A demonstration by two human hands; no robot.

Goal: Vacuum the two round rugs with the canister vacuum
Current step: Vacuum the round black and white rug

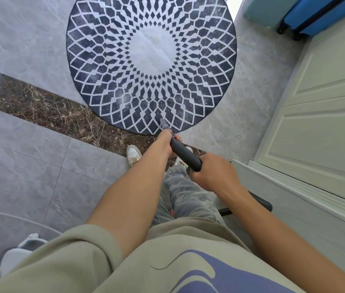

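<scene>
In the head view, the person stands and looks down at a round rug (pixel 151 60) lying flat on the grey floor (pixel 30 166). The rug is dark blue with white lines and a pale middle. Its near edge lies over a dark stone strip (pixel 40 106) in the floor. Only this one rug shows; the other rug is not in the picture. The person holds the dark wand (pixel 186 155) of the vacuum with both hands. The left hand (pixel 164 144) is in front, with its grip wrapped tight round the wand where it gets thin. The right hand (pixel 216 174) is behind, with its grip clamped on the thick back end. The nozzle (pixel 162 121) sits on the rug, close to the near edge. A black hose (pixel 260 203) peeks out behind the right arm. The wand looks stiff and not very heavy, so two hands on the thick part should steer it well. The hose looks bendy and may tug back. The rug looks thin and soft, so its edge may lift or bunch up if the nozzle pulls hard there. The person's shoes (pixel 133 154) stand just short of the rug. A white door (pixel 326 102) is on the right, and a blue suitcase (pixel 323 15) is up in the corner. A white and grey thing (pixel 19 250) sits low on the left, but it is too cut off to tell what it is.
</scene>
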